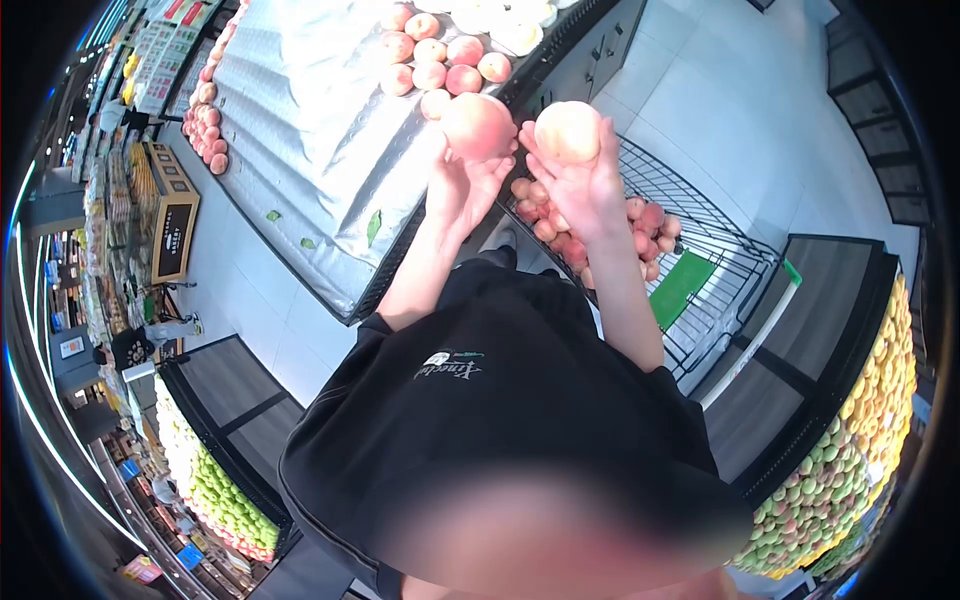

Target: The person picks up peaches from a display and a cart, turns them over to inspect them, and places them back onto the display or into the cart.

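Note:
A pinkish-red peach rests in my left hand, with the fingers curled up around its lower side. Close beside it, my right hand holds a paler, yellowish-pink peach from below. Both hands are raised between the display stand and the shopping cart. A group of loose peaches lies on the stand just beyond my left hand. Beneath my right forearm, many peaches lie in the wire cart, partly hidden by that arm.
Pale fruits in white wrapping sit at the stand's far edge. A row of peaches lines its left side. Bins of green fruit and yellow fruit stand behind me on either side. A person is at the far left.

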Motion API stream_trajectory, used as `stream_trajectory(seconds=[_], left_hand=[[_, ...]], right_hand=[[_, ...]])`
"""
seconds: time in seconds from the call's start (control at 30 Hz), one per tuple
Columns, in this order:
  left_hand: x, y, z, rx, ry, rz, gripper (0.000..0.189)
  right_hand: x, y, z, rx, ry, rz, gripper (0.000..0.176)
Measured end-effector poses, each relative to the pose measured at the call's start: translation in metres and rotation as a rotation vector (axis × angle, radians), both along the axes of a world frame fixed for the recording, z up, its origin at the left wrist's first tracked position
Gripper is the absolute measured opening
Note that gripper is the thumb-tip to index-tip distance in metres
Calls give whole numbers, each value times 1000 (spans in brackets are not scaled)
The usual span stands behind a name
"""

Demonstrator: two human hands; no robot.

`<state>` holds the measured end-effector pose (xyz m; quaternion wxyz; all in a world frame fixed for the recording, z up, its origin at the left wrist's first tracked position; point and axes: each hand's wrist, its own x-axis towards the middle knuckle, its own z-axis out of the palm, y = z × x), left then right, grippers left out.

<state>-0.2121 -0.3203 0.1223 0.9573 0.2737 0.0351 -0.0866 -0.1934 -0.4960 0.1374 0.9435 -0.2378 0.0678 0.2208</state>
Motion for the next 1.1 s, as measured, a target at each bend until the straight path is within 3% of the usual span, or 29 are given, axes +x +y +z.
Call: stream_trajectory(seconds=[0.07,0.17,0.37,0.67,0.8,0.83,0.87,0.97,1.07,1.1], left_hand=[[4,23,-4,-253,144,17,87],[9,58,-2,-396,211,127,92],[9,117,15,-478,250,274,87],[27,166,14,-586,242,261,78],[36,189,2,-509,234,279,76],[40,195,-8,-447,205,289,77],[43,200,-16,-385,178,298,77],[47,207,-27,183,8,547,82],[48,227,-19,477,-204,519,86],[49,229,-15,423,-202,520,86]], right_hand=[[8,19,3,90,128,114,87],[16,50,14,222,158,219,93],[32,105,30,613,231,319,83],[52,164,31,562,145,329,83],[64,180,18,350,135,285,79],[65,186,19,162,137,214,76],[68,191,13,-22,-12,139,73],[81,193,-7,-500,-462,-80,60],[77,198,14,-864,-747,-226,71],[79,196,12,-920,-786,-227,83]])
